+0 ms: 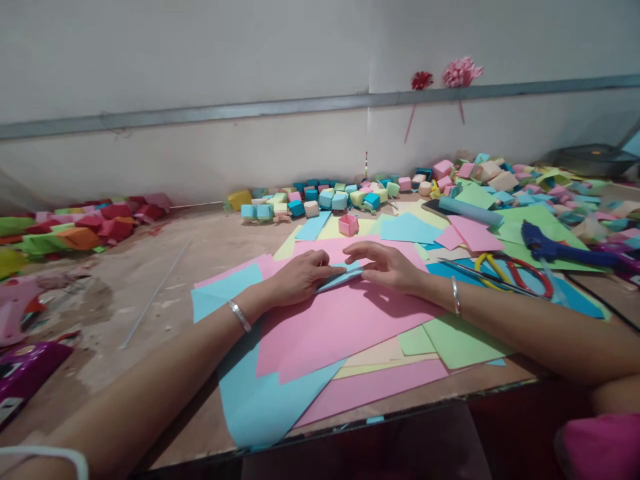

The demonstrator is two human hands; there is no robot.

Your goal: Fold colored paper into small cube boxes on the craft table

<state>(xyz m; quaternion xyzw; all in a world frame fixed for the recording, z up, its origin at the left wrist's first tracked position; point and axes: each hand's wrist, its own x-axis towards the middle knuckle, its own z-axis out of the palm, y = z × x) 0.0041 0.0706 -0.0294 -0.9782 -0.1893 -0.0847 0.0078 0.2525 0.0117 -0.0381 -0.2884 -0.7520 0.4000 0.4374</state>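
Note:
A small folded piece of light blue paper (340,277) lies on a stack of pink paper sheets (325,333). My left hand (301,275) presses and holds its left end, fingers bent together and the index finger along the fold. At the right end, my right hand (389,265) holds the paper low down, with its index finger arched above. Part of the paper is hidden by my fingers. Just beyond my hands stands a small open pink paper box (348,225).
Scissors (510,275) with yellow and red handles and a blue glue gun (560,250) lie right. Several small paper cubes (325,199) line the wall. Left are a pink glue gun (17,307), a clear stick (157,293) and more coloured paper pieces (115,227).

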